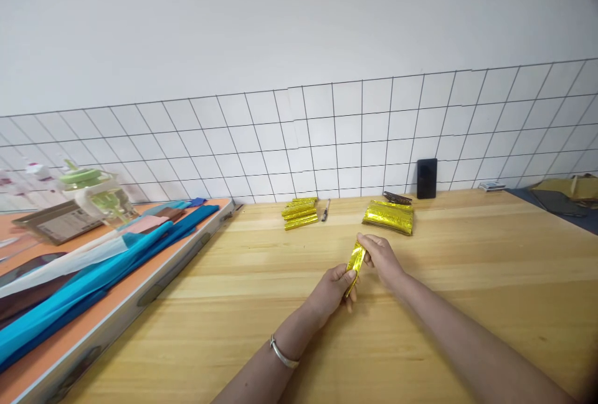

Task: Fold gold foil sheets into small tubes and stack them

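Both my hands grip one narrow, shiny gold foil strip (356, 258) just above the wooden table. The lower end is pinched between the thumb and fingers of my left hand (332, 291), and a silver bangle circles that wrist. At the upper end, my right hand (384, 259) is closed with its thumb and fingertips on the foil. Beyond the right hand lies a wide stack of gold foil (389, 217). Farther left, several narrow gold foil strips (299, 214) form a loose pile, with a pen (326, 210) beside it.
A black phone-like slab (427, 178) leans on the tiled wall (346, 142), near a dark narrow object (397, 198). On the left, an orange-topped table (126, 286) carries blue cloth (140, 251), a cardboard box (65, 220) and a green-lidded bottle (96, 195).
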Demonstrator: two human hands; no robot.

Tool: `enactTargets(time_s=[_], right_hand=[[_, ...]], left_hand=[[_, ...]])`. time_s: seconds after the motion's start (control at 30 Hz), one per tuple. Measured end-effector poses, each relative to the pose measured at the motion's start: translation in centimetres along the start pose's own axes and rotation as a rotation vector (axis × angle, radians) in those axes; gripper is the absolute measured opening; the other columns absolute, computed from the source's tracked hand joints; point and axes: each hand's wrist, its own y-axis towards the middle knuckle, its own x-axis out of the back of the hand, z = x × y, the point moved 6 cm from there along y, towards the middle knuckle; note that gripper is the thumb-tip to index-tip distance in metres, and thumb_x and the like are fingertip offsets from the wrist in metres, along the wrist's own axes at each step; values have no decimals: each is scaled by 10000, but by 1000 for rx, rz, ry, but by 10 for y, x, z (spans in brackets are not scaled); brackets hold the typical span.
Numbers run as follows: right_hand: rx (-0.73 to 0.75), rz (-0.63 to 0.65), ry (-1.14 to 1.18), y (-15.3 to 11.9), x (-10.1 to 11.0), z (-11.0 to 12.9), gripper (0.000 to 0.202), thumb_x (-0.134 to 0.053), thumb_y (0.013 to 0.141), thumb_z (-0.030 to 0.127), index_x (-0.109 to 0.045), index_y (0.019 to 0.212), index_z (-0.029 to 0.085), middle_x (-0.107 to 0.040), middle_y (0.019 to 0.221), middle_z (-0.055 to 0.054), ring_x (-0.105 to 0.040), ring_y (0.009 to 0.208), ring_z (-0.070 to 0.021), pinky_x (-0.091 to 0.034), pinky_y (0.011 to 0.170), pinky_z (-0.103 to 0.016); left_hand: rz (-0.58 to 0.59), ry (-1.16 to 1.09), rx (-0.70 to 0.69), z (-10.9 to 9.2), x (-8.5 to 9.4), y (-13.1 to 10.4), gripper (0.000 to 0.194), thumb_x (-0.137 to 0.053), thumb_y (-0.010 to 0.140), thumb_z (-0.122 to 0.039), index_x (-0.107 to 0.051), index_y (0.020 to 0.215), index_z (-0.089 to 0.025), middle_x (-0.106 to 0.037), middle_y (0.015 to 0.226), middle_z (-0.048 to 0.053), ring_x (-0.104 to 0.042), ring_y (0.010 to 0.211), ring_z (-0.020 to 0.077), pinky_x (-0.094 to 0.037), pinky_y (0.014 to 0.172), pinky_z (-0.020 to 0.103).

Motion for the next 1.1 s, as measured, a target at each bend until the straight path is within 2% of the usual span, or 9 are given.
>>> enactTargets(time_s=[0.13,0.23,0.6,0.9,1.1], right_hand=[[-4,90,2,1,-5,5,368,-582,733,545,-526,652,191,-475,543,34,-382,469,-97,-276,446,-231],[8,91,9,2,-7,4,353,-599,727,531,-539,674,187,-482,580,27,-389,493,-97,-287,456,-227],[66,-90,27,0,3,1,345,-584,743,471,-452,573,200,-405,528,38,-348,484,-106,-272,451,-243],[98,-214,83,13,26,2,354,-579,733,521,-468,642,197,-386,561,40,-304,476,-88,-217,423,-233],[124,-198,105,16,27,2,355,-592,740,496,-453,607,197,-388,552,47,-296,471,-85,-206,433,-243]], left_hand=[[-33,-10,-26,-3,4,-1,345,-485,829,-502,-504,779,-161,-567,544,-18,-460,354,72,-294,413,190],[-28,-4,-38,-2,5,0,338,-481,833,-497,-505,785,-163,-569,541,-16,-467,357,79,-307,421,195],[14,12,-36,3,0,3,363,-510,812,-531,-491,783,-169,-573,543,-19,-492,369,90,-332,409,196],[111,-84,23,5,1,0,365,-545,800,-501,-514,849,-141,-638,655,26,-571,445,99,-335,448,183],[41,-27,25,4,0,1,373,-556,776,-512,-494,779,-144,-592,545,-4,-530,384,90,-318,400,172]])
